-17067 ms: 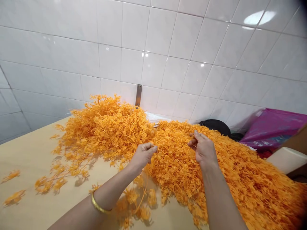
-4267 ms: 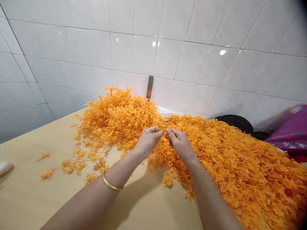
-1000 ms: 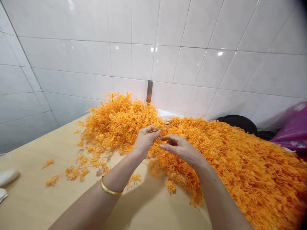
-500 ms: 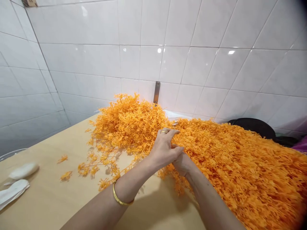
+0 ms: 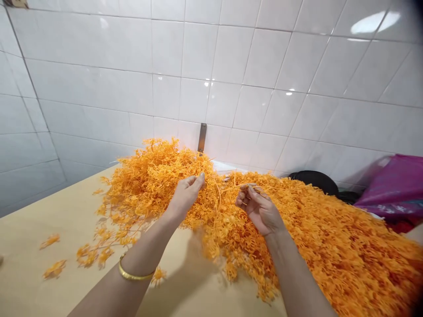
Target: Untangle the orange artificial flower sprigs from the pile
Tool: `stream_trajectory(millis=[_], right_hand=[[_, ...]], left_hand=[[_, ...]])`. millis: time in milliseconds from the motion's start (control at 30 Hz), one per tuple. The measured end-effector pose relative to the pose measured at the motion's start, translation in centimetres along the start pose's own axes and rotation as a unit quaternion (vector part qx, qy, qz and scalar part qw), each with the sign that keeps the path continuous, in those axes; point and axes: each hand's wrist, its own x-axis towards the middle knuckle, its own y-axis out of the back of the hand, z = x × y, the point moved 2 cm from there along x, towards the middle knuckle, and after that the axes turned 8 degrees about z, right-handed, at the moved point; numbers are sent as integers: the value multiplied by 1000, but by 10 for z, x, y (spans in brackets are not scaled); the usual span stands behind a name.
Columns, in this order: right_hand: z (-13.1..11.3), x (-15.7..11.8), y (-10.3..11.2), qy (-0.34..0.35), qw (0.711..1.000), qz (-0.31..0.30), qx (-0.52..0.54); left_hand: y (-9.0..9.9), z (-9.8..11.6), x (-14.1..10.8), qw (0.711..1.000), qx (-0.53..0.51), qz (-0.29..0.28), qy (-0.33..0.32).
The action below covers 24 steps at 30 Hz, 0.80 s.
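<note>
Orange artificial foliage lies in a smaller heap at the left and a large heap at the right. My left hand, with a gold bangle on its wrist, is closed in a pinch in front of the left heap; what it holds, if anything, is too small to make out. Over the near edge of the right heap, my right hand pinches a thin orange stem. The stem stretches leftward between the hands, and orange sprigs hang below it.
Loose orange pieces lie on the beige table. A metal strip is fixed to the white tiled wall. Black round objects and a purple bag stand behind the right heap.
My hands, close together before, have moved apart, and the thin stem now shows between them. The view has shifted right, bringing more of the purple bag into sight.
</note>
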Motion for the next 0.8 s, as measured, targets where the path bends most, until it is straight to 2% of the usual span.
stream_trajectory(millis=[133,300,400,567,633,800], right_hand=[[-4,1,2,2,1000,-12,18],[1,2,2,-15,998,-33,47],[3,3,2,-15,998,-36,53],[2,4,6,-24,997,-35,64],[3,5,10,-24,997,-28,67],[9,10,17,-34,997,-2,64]], left_hand=[[-11,-23,-1,992,36,-94,75],[-23,-32,-6,983,-7,-160,90],[-25,-36,-7,972,-82,-168,143],[-29,-42,-9,936,-197,-176,234],[-32,-42,-12,929,-209,-192,239],[-37,-38,-22,918,-178,-288,208]])
